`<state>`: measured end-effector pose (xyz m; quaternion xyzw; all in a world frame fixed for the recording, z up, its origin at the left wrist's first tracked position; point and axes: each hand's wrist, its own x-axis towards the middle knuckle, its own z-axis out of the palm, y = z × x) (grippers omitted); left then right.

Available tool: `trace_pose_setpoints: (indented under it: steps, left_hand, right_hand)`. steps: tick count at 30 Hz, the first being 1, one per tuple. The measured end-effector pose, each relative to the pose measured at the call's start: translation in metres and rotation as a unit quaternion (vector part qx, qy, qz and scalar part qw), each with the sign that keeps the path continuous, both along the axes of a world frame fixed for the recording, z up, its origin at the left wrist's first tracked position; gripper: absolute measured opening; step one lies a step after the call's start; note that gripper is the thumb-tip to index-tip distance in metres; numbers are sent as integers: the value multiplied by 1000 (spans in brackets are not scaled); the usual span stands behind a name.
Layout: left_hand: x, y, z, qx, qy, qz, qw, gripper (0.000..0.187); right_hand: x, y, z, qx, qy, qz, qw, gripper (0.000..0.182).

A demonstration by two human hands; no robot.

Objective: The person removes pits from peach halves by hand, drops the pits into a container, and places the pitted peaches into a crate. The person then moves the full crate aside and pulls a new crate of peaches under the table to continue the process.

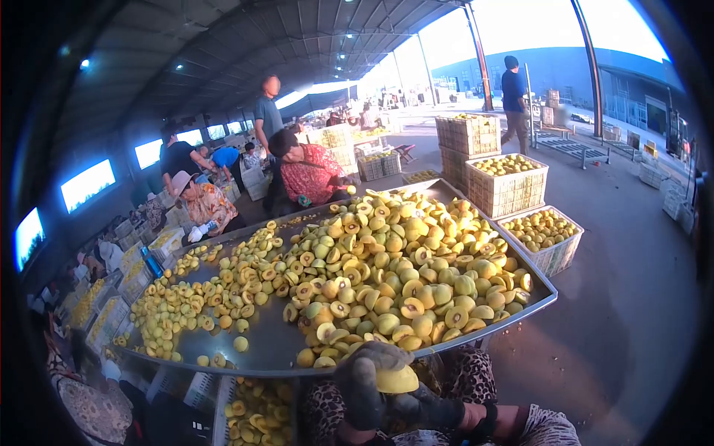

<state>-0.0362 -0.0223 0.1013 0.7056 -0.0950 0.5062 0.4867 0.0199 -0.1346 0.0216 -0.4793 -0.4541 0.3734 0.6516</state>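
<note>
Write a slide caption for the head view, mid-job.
Gloved left hand holds a yellow fruit, right hand close by, beside a metal table heaped with cut fruit, stacked crates beyond.

A dark roof spans the grey floor — bright windows left, open daylight right

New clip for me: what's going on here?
The camera wearer's gloved left hand grips a yellow fruit just in front of the metal tray, with the gloved right hand close below it. Whole and halved fruit covers much of the tray. Across it sits a person in red; fruit-filled crates stand beside it.
</note>
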Motion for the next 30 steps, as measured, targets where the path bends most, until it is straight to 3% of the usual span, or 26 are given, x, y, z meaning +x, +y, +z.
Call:
trace_pose_setpoints:
  steps: [2,4,6,7,9,10,12,13,15,16,19,21,22,23,24,25,28,29,30]
  left_hand:
    - [2,-3,-1,-271,34,-215,938,54]
    - [3,-7,8,-244,10,-199,949,55]
    - [0,-8,12,-216,25,-189,958,55]
    - [-2,-11,14,-214,27,-187,959,55]
    - [-4,-18,21,-49,66,-32,996,54]
    - [-2,-19,22,-43,67,-34,996,54]
    - [3,-23,18,-34,65,-48,996,54]
    - [5,-23,12,-33,68,-47,996,54]
    - [14,-16,-4,-250,145,-286,913,53]
    - [19,-15,-8,-253,143,-283,914,53]
    - [29,-14,-18,-265,169,-319,894,50]
    - [25,-12,-27,-370,154,-335,853,52]
    - [20,-8,-35,-414,144,-326,838,52]
    - [15,0,-48,-441,133,-321,827,52]
    - [6,9,-57,-468,120,-312,818,52]
    - [-4,22,-49,-474,134,-297,818,50]
    - [-76,56,-84,-543,123,-205,805,48]
    - [-93,72,-95,-524,72,-209,823,50]
    - [-118,87,-98,-544,28,-157,824,52]
  right_hand:
    - [7,10,-33,51,64,8,997,39]
    - [10,11,-18,82,90,10,993,32]
    - [5,2,23,179,-206,-70,959,34]
    - [6,0,21,181,-203,-70,960,34]
    - [13,-3,16,148,-350,-96,920,39]
    - [14,-2,13,152,-348,-100,919,39]
    - [13,-4,0,158,-11,-9,987,42]
    - [16,-6,-10,159,-8,-9,987,42]
    - [29,-12,-31,110,87,80,987,42]
    - [37,-15,-36,107,87,84,987,42]
    - [44,-25,-37,69,34,88,993,46]
    - [45,-24,-16,51,-29,74,995,51]
    - [52,-19,-17,79,-236,27,968,52]
    - [49,-16,-20,81,-295,13,952,48]
    - [48,-9,-17,44,-254,76,963,44]
    - [42,-2,-19,46,-333,70,939,41]
    - [19,23,-22,-50,-514,231,824,42]
    - [21,28,-27,-44,-514,249,820,42]
    - [23,31,-34,-18,-497,190,847,40]
